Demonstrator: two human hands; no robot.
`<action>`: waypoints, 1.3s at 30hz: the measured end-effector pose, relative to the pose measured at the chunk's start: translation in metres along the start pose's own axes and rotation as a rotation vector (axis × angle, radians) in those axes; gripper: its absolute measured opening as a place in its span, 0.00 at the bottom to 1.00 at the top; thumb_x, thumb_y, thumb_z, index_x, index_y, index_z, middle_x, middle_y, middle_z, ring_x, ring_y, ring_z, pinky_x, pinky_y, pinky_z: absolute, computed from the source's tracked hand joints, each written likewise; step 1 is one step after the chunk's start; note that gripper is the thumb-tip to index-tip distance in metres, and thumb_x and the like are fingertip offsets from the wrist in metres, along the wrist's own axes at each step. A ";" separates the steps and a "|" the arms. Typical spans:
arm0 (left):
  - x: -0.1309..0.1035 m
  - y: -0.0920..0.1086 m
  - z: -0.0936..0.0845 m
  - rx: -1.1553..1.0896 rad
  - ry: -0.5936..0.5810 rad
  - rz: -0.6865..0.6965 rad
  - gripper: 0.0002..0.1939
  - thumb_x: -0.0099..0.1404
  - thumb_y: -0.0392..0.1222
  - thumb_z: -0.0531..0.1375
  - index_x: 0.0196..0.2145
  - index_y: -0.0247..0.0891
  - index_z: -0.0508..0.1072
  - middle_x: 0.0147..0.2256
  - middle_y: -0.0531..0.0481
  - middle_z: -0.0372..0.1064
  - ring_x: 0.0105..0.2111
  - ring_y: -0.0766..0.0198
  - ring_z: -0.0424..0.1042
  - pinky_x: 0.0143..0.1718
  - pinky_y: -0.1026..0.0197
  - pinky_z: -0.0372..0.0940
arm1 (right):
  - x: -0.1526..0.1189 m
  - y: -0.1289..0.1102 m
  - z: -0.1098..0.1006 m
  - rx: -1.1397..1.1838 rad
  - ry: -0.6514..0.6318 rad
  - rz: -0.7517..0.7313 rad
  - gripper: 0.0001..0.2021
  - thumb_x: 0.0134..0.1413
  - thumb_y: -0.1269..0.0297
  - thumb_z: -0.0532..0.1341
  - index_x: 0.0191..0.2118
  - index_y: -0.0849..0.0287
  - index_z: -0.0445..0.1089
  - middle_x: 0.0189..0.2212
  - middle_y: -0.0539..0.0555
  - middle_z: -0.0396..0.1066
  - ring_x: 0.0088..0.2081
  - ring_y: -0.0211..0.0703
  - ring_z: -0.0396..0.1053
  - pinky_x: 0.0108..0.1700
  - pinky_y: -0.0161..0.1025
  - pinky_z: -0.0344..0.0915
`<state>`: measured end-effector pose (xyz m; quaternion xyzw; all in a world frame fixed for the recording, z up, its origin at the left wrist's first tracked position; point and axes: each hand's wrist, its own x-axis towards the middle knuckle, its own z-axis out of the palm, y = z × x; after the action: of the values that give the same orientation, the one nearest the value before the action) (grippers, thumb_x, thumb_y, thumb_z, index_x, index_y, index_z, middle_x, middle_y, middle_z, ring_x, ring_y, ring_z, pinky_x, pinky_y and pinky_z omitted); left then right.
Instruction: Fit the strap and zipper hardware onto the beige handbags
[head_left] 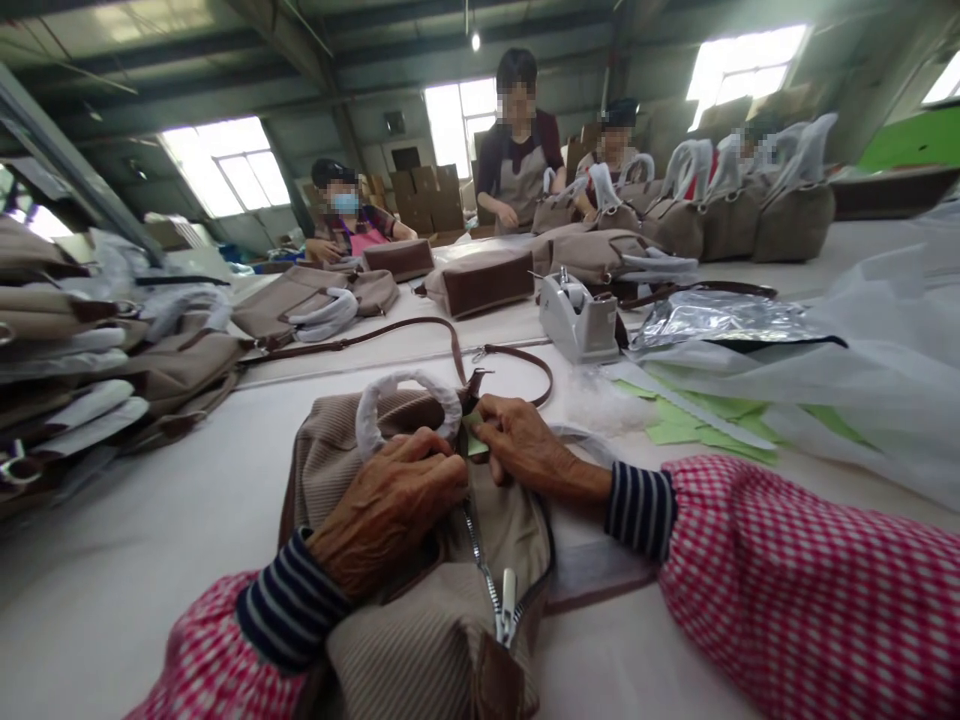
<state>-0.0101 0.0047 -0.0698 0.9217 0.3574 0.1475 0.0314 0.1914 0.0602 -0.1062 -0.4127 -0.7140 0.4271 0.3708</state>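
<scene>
A taupe ribbed bag lies in front of me with its zipper partly open. A white-wrapped handle stands up at its far side. My left hand is closed on the bag's edge beside the zipper, its fingertips partly hidden. My right hand pinches a small green paper at the far end of the zipper. A brown strap curves behind the bag.
A tape dispenser stands beyond my right hand. Green sheets and clear plastic lie at right. Stacked bags fill the left side. Several people work across the table, with more bags before them.
</scene>
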 end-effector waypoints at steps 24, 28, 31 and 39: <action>0.013 0.012 -0.019 0.306 -0.303 -0.046 0.13 0.79 0.41 0.50 0.49 0.40 0.74 0.49 0.47 0.75 0.60 0.50 0.65 0.58 0.52 0.60 | 0.012 0.010 -0.007 -0.294 -0.035 -0.068 0.07 0.64 0.73 0.58 0.41 0.64 0.73 0.28 0.57 0.76 0.34 0.44 0.75 0.37 0.35 0.64; 0.022 0.013 -0.021 0.466 -0.332 0.053 0.10 0.79 0.37 0.50 0.48 0.38 0.72 0.48 0.47 0.76 0.58 0.52 0.66 0.56 0.51 0.57 | 0.011 0.011 -0.009 -0.361 -0.045 -0.112 0.08 0.64 0.71 0.59 0.44 0.65 0.75 0.37 0.63 0.79 0.42 0.50 0.76 0.43 0.37 0.65; 0.032 0.015 -0.026 0.532 -0.370 0.117 0.04 0.76 0.35 0.56 0.43 0.38 0.71 0.40 0.48 0.76 0.50 0.52 0.68 0.49 0.49 0.57 | 0.010 0.010 -0.009 -0.401 -0.063 -0.141 0.11 0.65 0.73 0.56 0.46 0.67 0.74 0.43 0.67 0.78 0.46 0.52 0.75 0.47 0.39 0.65; 0.039 0.015 -0.044 0.555 -0.354 0.208 0.07 0.76 0.36 0.57 0.36 0.39 0.67 0.34 0.51 0.71 0.40 0.55 0.63 0.44 0.49 0.57 | 0.012 0.006 -0.019 -0.185 -0.161 -0.076 0.07 0.59 0.73 0.56 0.35 0.63 0.72 0.28 0.55 0.75 0.33 0.43 0.75 0.34 0.34 0.64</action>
<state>0.0136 0.0176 -0.0160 0.9380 0.2769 -0.1149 -0.1741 0.2050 0.0782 -0.1032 -0.3822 -0.7927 0.3769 0.2888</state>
